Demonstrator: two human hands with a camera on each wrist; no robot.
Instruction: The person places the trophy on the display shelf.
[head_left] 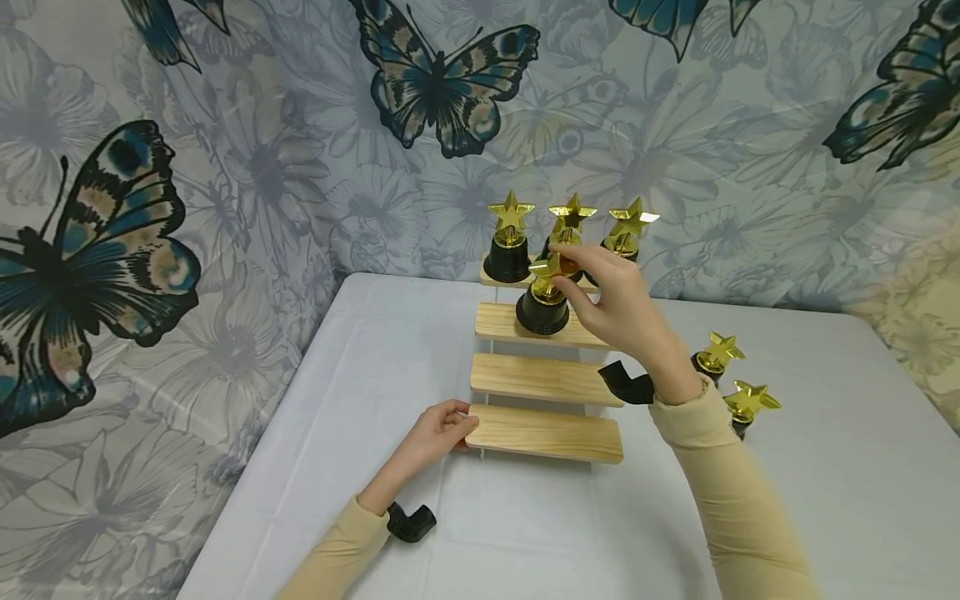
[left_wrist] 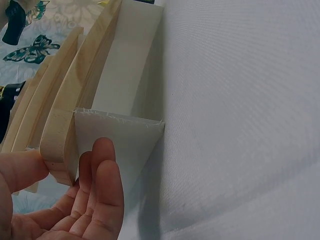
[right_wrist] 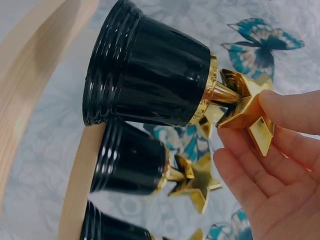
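My right hand [head_left: 626,304] pinches the gold star of a small star trophy [head_left: 542,315] between thumb and fingers. The black base of this trophy [right_wrist: 155,70] is at the left part of the second step from the top of a wooden display stand [head_left: 555,379]. Three more star trophies [head_left: 507,260] stand in a row on the top step, partly behind my right hand. Low on the left, my left hand [head_left: 431,435] grips the end of the lowest step [left_wrist: 60,145], thumb on one face and fingers on the other.
On the white-covered table [head_left: 405,333], right of the stand, are two more trophies, one star [head_left: 718,350] farther back and another star [head_left: 752,400] nearer, beside my right sleeve. A butterfly-print cloth [head_left: 262,108] hangs behind and at the left. White side panels [left_wrist: 115,135] support the steps.
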